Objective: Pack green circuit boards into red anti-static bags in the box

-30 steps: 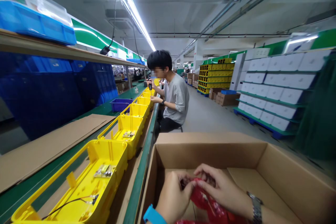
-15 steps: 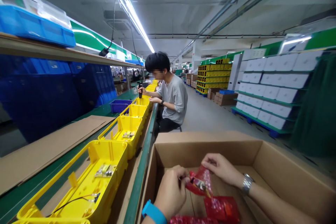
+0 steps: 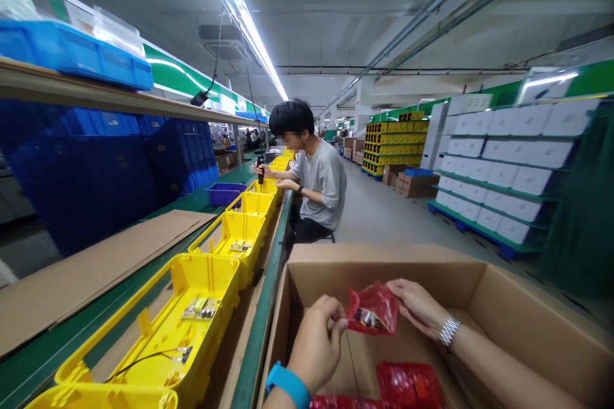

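Over the open cardboard box (image 3: 384,263), my two hands hold a red bubble-wrap bag (image 3: 384,302) between them. A small circuit board (image 3: 368,318) with metal parts shows at the bag's open mouth. My left hand (image 3: 317,340), with a blue band at the wrist, pinches the bag's left edge. On the other side, my right hand (image 3: 418,307), below a metal watch, grips the bag's upper right corner between thumb and fingers. Below them, another red bag (image 3: 407,385) lies in the box, with more red wrap (image 3: 352,402) at the bottom edge.
Yellow housings (image 3: 211,326) line the green bench (image 3: 254,348) on my left, several with boards inside. A co-worker (image 3: 319,172) sits farther along, holding a black screwdriver (image 3: 260,169). Flat cardboard (image 3: 96,268) and a purple bin (image 3: 225,194) are on the bench. Stacked white boxes (image 3: 508,179) stand right.
The red bag is spread wider, and the board is seen more plainly at its mouth. My right hand has moved slightly right. The view has shifted a little left.
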`<action>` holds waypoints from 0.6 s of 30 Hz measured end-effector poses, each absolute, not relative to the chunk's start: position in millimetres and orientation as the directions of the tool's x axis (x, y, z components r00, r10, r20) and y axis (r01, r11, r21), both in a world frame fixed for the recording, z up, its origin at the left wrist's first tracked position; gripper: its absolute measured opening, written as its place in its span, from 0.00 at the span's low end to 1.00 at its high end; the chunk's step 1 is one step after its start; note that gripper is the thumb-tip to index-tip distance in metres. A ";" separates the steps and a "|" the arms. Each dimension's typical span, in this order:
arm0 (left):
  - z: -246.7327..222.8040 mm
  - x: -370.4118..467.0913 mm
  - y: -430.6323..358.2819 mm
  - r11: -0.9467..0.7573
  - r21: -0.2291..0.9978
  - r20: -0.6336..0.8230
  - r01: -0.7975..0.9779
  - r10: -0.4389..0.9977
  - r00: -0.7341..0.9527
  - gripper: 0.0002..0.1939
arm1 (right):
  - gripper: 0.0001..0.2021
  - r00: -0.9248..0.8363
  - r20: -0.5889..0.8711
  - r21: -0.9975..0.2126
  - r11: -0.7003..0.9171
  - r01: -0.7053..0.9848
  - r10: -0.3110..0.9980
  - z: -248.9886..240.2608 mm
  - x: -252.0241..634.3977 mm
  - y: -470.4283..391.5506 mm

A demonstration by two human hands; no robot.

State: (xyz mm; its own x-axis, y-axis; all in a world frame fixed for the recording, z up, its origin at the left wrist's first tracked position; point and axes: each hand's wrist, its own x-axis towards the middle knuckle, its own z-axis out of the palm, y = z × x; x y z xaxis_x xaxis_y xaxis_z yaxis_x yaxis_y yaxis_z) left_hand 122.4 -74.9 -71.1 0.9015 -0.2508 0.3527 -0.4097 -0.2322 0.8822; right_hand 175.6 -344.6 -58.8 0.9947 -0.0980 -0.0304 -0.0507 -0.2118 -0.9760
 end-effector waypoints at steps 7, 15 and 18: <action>-79.8 128.1 -83.2 0.037 0.955 0.296 -0.293 -0.119 0.948 0.09 | 0.12 0.968 -0.029 -0.856 -0.506 0.104 0.249 -46.4 150.9 -307.8; -75.8 132.0 -84.4 0.235 0.946 0.231 -0.222 -0.013 0.973 0.12 | 0.17 0.938 0.000 -0.666 -0.700 0.259 0.347 -56.7 122.6 -282.3; -76.1 131.8 -85.7 0.317 0.932 0.185 -0.175 -0.004 0.983 0.16 | 0.19 0.938 -0.074 -0.716 -0.673 0.186 0.338 -68.1 120.0 -281.5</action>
State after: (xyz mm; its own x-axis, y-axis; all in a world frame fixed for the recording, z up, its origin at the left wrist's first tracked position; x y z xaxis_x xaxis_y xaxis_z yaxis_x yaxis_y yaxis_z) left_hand 131.8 -85.7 -76.1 0.9827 -0.0040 0.1854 -0.1746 0.3168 0.9323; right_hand 120.0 -281.5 -68.1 0.9384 0.3376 -0.0741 0.1856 -0.6730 -0.7160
